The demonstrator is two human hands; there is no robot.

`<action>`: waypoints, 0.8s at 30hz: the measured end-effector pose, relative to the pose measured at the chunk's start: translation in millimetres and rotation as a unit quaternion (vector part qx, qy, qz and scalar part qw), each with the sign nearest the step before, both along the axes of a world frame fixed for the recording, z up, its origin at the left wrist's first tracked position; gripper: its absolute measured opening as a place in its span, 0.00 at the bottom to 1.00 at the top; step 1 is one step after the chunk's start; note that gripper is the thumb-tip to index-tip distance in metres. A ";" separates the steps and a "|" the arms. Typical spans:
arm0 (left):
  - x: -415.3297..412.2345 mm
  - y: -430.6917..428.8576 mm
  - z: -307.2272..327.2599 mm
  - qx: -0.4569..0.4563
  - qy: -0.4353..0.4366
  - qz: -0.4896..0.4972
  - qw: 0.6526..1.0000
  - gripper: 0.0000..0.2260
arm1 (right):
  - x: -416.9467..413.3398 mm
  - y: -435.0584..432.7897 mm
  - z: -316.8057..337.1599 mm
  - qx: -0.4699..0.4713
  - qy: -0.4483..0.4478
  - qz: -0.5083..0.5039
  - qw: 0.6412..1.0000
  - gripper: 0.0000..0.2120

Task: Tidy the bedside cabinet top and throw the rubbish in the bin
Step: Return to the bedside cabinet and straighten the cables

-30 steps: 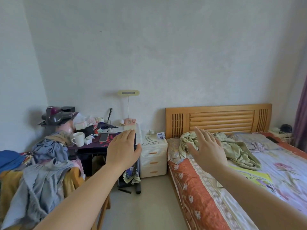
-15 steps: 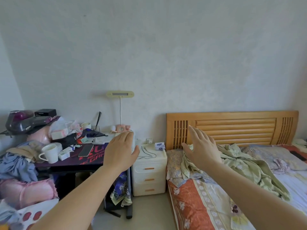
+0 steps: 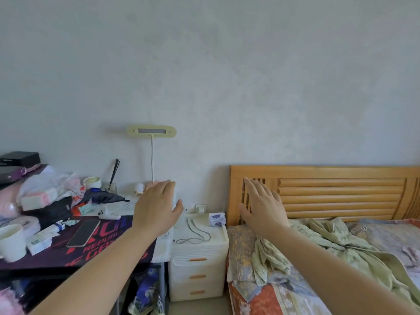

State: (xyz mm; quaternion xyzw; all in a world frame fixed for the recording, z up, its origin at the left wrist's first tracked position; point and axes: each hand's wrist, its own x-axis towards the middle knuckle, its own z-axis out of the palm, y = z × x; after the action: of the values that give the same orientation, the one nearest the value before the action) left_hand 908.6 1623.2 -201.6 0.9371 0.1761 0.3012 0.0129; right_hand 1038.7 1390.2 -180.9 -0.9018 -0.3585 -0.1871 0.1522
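The white bedside cabinet (image 3: 200,253) with three orange-handled drawers stands between a cluttered desk and the bed. On its top lie a coiled grey cable (image 3: 195,233) and a small purple-and-white packet (image 3: 217,218). My left hand (image 3: 156,210) hovers open, palm down, over the desk's right end, just left of the cabinet. My right hand (image 3: 261,208) is held out open in front of the headboard, just right of the cabinet. Neither hand holds anything. No bin is in view.
The desk (image 3: 75,253) at left carries a phone (image 3: 83,233), a white mug (image 3: 11,242), boxes, bags and a dark garment. A wooden headboard (image 3: 329,192) and a bed with a crumpled green sheet (image 3: 318,244) fill the right. A wall light (image 3: 151,131) hangs above.
The view has come closer to the cabinet and shifted right; the chair of clothes has left the frame. Both hands stay outstretched and open, now flanking the cabinet.
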 end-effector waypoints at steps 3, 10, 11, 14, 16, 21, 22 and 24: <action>43.2 39.7 -7.7 -0.005 0.009 -0.010 1.000 0.19 | 42.2 42.3 -1.6 -0.002 0.007 -0.009 1.000 0.32; 127.7 103.2 -18.3 -0.024 0.029 -0.013 0.999 0.17 | 118.4 111.0 -18.0 -0.014 0.036 -0.013 0.999 0.32; 138.1 108.5 -20.8 -0.024 0.029 -0.014 0.999 0.18 | 129.0 118.5 -21.2 -0.015 0.040 -0.013 0.999 0.32; 168.6 123.8 -31.6 -0.027 0.029 -0.016 0.999 0.20 | 163.8 144.0 -30.5 -0.009 0.059 -0.017 0.998 0.32; 192.0 135.7 -44.1 -0.039 0.036 -0.013 0.998 0.20 | 188.2 160.7 -40.8 -0.008 0.069 -0.011 0.998 0.32; 264.9 160.0 -74.9 -0.052 0.066 -0.015 0.996 0.23 | 256.8 193.0 -68.0 -0.014 0.083 0.011 0.996 0.31; 282.9 163.0 -80.4 -0.058 0.073 -0.014 0.996 0.24 | 274.4 199.5 -74.2 -0.016 0.092 0.014 0.996 0.31; 319.3 166.1 -92.9 -0.069 0.087 -0.012 0.994 0.24 | 310.6 210.8 -88.6 -0.022 0.107 0.025 0.994 0.31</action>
State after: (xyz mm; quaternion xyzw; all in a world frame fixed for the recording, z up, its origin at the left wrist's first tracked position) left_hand 1227.8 1789.3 -294.5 0.9585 0.1859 0.2058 0.0658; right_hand 1349.2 1601.1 -269.5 -0.9107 -0.3663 -0.0778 0.1745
